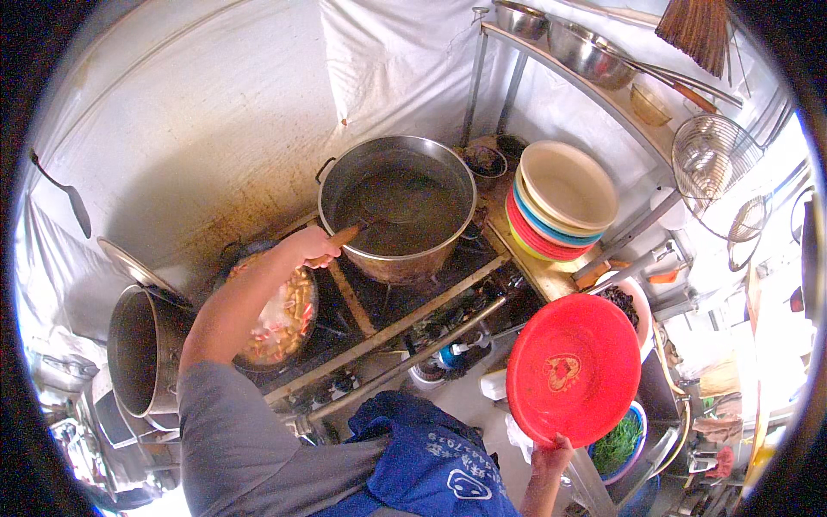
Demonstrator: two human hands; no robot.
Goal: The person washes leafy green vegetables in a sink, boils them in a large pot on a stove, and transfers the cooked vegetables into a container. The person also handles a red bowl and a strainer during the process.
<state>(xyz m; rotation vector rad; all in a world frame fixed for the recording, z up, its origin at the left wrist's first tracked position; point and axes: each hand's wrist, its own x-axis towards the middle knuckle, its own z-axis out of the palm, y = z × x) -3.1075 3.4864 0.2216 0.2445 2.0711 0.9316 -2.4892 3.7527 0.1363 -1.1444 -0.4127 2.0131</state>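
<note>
My left hand point(314, 248) grips a wooden handle point(345, 236) that reaches over the near rim of a large metal pot point(394, 258). Its far end goes into the pot, where dark liquid point(413, 200) hides most of the tool. With my right hand point(552, 453) I hold a red plastic basin point(575, 362) by its near rim. The basin is tilted so its inside faces me, and only a printed golden emblem shows in it. Under my left forearm sits a wide pan point(278, 329) of pale broth with brown and red-white pieces, partly hidden by the arm.
Stacked coloured basins point(568, 187) stand right of the pot on a worktop. A metal stove frame point(394, 355) runs along the front. An open tall pot point(139, 349) is at left. Above right, a shelf point(581, 77) holds steel bowls; wire strainers point(711, 155) hang nearby. Greens fill a tub point(617, 446).
</note>
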